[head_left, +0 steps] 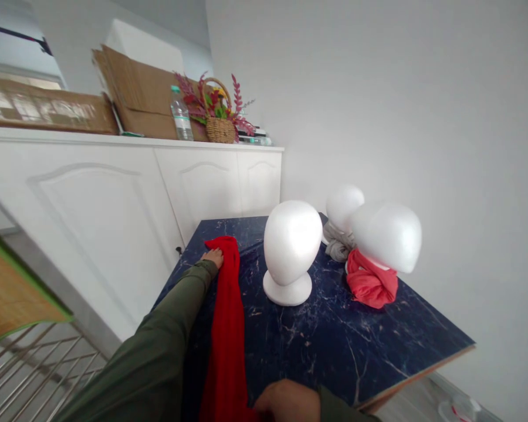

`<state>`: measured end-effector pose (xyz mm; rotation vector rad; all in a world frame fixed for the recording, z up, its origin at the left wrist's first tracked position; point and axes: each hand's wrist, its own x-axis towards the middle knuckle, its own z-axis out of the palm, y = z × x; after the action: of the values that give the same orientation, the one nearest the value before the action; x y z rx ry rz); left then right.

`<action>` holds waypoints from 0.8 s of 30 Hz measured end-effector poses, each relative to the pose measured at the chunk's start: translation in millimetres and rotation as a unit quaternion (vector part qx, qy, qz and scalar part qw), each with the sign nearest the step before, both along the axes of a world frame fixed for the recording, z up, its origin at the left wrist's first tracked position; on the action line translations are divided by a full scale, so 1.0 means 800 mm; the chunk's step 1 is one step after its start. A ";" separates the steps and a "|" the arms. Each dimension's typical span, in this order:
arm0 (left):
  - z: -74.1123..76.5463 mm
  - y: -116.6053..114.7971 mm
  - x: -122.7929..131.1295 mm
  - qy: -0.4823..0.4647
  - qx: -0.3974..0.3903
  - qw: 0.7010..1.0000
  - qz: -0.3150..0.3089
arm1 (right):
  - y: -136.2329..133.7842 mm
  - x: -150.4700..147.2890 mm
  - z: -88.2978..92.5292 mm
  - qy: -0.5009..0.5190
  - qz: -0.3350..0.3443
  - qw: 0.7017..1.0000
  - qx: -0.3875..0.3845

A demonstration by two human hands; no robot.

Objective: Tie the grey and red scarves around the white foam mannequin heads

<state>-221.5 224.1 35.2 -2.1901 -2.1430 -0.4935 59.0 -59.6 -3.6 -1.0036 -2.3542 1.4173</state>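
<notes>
Left hand (212, 257) lies open on the far end of the red scarf (226, 328) — apparently pressing it flat to keep the run straight along the dark table (334, 346). Right hand (287, 402) sits at the near end, grip undeterminable — partly out of frame. Foam head (291, 246) stands clear at 2 o'clock.

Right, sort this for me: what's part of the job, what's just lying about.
Part of the job: red scarf, left hand, right hand.
Likely just lying about: foam heads, coral scarf, grey scarf, wicker basket, water bottle.
</notes>
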 end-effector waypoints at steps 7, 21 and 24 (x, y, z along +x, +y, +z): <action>0.015 -0.013 0.023 -0.037 0.067 0.996 0.054 | 0.089 0.045 0.011 0.062 -0.393 0.900 0.179; -0.006 -0.142 0.203 -0.242 0.043 0.937 -0.250 | 0.204 0.063 0.004 0.071 -0.339 0.867 0.358; -0.006 -0.135 0.218 -0.255 0.035 0.950 -0.177 | 0.205 0.068 0.004 0.086 -0.325 0.870 0.362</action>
<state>-46.9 116.2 30.3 -2.6382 -1.8620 -1.2580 113.5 104.7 -0.2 -1.1809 -1.8606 0.3075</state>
